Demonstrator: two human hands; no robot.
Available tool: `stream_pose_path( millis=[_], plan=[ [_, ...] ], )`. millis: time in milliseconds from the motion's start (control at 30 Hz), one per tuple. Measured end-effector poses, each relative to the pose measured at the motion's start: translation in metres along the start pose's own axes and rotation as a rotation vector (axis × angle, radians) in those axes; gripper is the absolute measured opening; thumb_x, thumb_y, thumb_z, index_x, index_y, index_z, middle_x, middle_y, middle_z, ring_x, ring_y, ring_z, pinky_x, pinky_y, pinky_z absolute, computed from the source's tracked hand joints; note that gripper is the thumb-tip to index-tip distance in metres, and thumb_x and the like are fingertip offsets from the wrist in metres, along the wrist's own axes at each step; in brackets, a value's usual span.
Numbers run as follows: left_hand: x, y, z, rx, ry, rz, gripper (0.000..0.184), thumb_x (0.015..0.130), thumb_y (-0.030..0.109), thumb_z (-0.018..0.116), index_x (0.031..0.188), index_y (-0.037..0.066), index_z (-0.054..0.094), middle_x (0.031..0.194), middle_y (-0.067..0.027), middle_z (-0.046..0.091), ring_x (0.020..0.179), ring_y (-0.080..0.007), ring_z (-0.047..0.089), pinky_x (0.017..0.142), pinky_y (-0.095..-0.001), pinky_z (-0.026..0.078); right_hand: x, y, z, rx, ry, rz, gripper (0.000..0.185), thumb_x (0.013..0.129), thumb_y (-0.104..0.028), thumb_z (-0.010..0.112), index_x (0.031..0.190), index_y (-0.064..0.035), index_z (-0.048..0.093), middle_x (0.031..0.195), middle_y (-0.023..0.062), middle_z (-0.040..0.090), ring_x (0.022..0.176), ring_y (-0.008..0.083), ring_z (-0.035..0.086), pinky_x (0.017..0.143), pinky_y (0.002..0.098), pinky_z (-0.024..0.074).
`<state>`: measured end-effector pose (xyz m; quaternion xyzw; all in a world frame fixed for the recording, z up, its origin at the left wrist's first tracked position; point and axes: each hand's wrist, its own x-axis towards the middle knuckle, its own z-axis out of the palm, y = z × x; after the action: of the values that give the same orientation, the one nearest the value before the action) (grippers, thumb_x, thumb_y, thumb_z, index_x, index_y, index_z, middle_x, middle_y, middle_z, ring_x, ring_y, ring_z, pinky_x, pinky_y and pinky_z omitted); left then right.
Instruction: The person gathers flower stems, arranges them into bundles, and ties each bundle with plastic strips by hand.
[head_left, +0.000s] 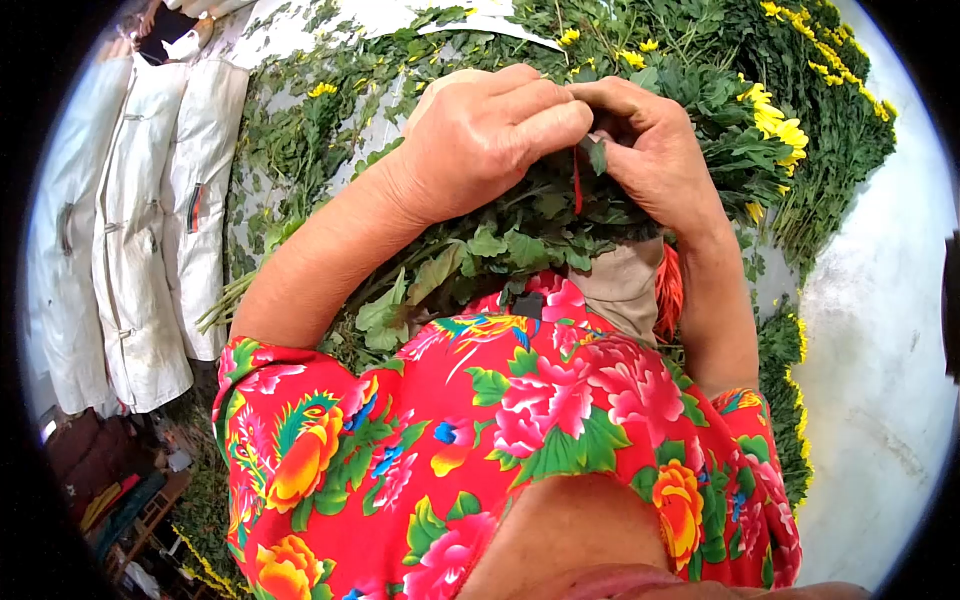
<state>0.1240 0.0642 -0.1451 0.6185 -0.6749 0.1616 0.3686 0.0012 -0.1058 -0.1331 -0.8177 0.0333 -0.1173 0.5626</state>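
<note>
Both my hands meet above a bunch of yellow chrysanthemums lying across in front of me. Its green leaves (510, 243) spread below my wrists, its yellow flowers (783, 130) point right and its stems (228, 302) stick out left. My left hand (490, 130) is closed, thumb and fingers pinched together. My right hand (655, 150) curls toward it, its fingertips pinched against those of the left. A thin red string (577, 185) hangs down from between the fingers. Where exactly each hand grips the string is partly hidden.
Loose chrysanthemum greenery (300, 150) litters the surface ahead. A large flower pile (840, 150) lies at right beside a pale floor (880, 370). White cloth covers (140, 230) stand at left. Red strands (668, 292) hang at my waist beside a beige cloth (620, 285).
</note>
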Motion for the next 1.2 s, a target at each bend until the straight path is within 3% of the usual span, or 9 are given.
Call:
stream_pose_path(
  millis=[267, 500, 667, 833, 900, 967, 1033, 1100, 1200],
  plan=[
    [-0.004, 0.003, 0.004, 0.066, 0.136, 0.026, 0.036, 0.068, -0.006, 0.064, 0.103, 0.002, 0.062, 0.089, -0.0113, 0.064, 0.075, -0.0301, 0.065, 0.063, -0.0363, 0.054, 0.001, 0.005, -0.002, -0.056, -0.035, -0.058, 0.015, 0.084, 0.000, 0.063, 0.097, 0.0038, 0.067, 0.085, 0.0046, 0.064, 0.080, 0.0104, 0.059, 0.074, 0.0255, 0.0473],
    [0.005, 0.005, -0.007, 0.139, -0.066, -0.119, 0.032, 0.067, -0.006, 0.061, 0.096, 0.006, 0.059, 0.082, -0.0101, 0.058, 0.076, -0.0313, 0.063, 0.062, -0.0394, 0.052, -0.002, 0.002, -0.005, -0.093, -0.023, -0.122, 0.009, 0.084, -0.001, 0.061, 0.092, 0.0042, 0.064, 0.085, 0.0086, 0.065, 0.080, 0.0163, 0.062, 0.073, 0.0263, 0.0479],
    [-0.013, -0.008, -0.015, 0.254, -0.371, -0.321, 0.027, 0.079, 0.000, 0.056, 0.104, 0.009, 0.063, 0.094, -0.0115, 0.066, 0.086, -0.0341, 0.066, 0.066, -0.0435, 0.054, -0.034, -0.037, -0.012, -0.888, -0.175, -0.411, 0.016, 0.072, -0.001, 0.059, 0.088, -0.0029, 0.060, 0.079, 0.0101, 0.054, 0.074, 0.0289, 0.059, 0.060, 0.0360, 0.0489],
    [-0.011, -0.005, -0.005, 0.153, -0.474, -0.479, 0.026, 0.080, 0.004, 0.056, 0.103, 0.009, 0.067, 0.100, -0.0161, 0.067, 0.087, -0.0370, 0.066, 0.073, -0.0469, 0.054, -0.059, -0.048, -0.005, -0.927, -0.255, -0.294, 0.013, 0.073, -0.002, 0.059, 0.086, -0.0030, 0.057, 0.084, 0.0096, 0.054, 0.076, 0.0296, 0.059, 0.061, 0.0383, 0.0498],
    [0.004, 0.006, -0.014, 0.108, -0.502, -0.620, 0.026, 0.080, 0.003, 0.054, 0.101, 0.009, 0.068, 0.100, -0.0171, 0.067, 0.095, -0.0362, 0.065, 0.079, -0.0466, 0.053, -0.052, -0.042, 0.003, -0.593, -0.075, -0.213, 0.012, 0.078, 0.002, 0.061, 0.090, -0.0002, 0.058, 0.092, 0.0161, 0.058, 0.084, 0.0332, 0.062, 0.071, 0.0347, 0.0505],
    [-0.009, -0.005, -0.011, 0.050, -0.383, -0.450, 0.019, 0.075, 0.005, 0.058, 0.091, 0.006, 0.066, 0.093, -0.0196, 0.065, 0.094, -0.0396, 0.062, 0.080, -0.0484, 0.051, -0.047, -0.036, 0.013, -0.405, -0.050, -0.235, 0.009, 0.082, 0.001, 0.060, 0.090, 0.0028, 0.058, 0.109, 0.0190, 0.063, 0.099, 0.0349, 0.063, 0.088, 0.0365, 0.0490],
    [-0.021, -0.009, 0.009, 0.011, -0.353, -0.556, 0.015, 0.070, 0.015, 0.064, 0.076, 0.003, 0.058, 0.079, -0.0202, 0.058, 0.082, -0.0411, 0.058, 0.073, -0.0496, 0.047, -0.052, -0.030, 0.016, -0.246, -0.116, -0.155, 0.007, 0.082, 0.002, 0.059, 0.089, 0.0049, 0.058, 0.110, 0.0223, 0.065, 0.101, 0.0365, 0.065, 0.089, 0.0359, 0.0494],
    [-0.014, -0.014, 0.003, -0.246, -0.203, -0.567, 0.017, 0.075, 0.016, 0.062, 0.086, 0.003, 0.064, 0.081, -0.0201, 0.061, 0.077, -0.0402, 0.058, 0.070, -0.0469, 0.046, -0.049, -0.025, 0.001, 0.013, -0.157, 0.009, 0.004, 0.082, 0.001, 0.058, 0.083, 0.0045, 0.057, 0.101, 0.0163, 0.067, 0.079, 0.0196, 0.064, 0.070, 0.0281, 0.0499],
    [0.017, 0.001, -0.011, -0.862, -0.173, -0.816, 0.025, 0.096, 0.024, 0.057, 0.086, 0.001, 0.063, 0.073, -0.0052, 0.063, 0.066, -0.0105, 0.056, 0.057, -0.0314, 0.044, -0.039, -0.030, -0.010, 0.369, -0.061, 0.131, 0.007, 0.087, -0.003, 0.058, 0.084, 0.0028, 0.055, 0.094, 0.0083, 0.063, 0.067, 0.0085, 0.055, 0.058, 0.0237, 0.0438]
  ],
)
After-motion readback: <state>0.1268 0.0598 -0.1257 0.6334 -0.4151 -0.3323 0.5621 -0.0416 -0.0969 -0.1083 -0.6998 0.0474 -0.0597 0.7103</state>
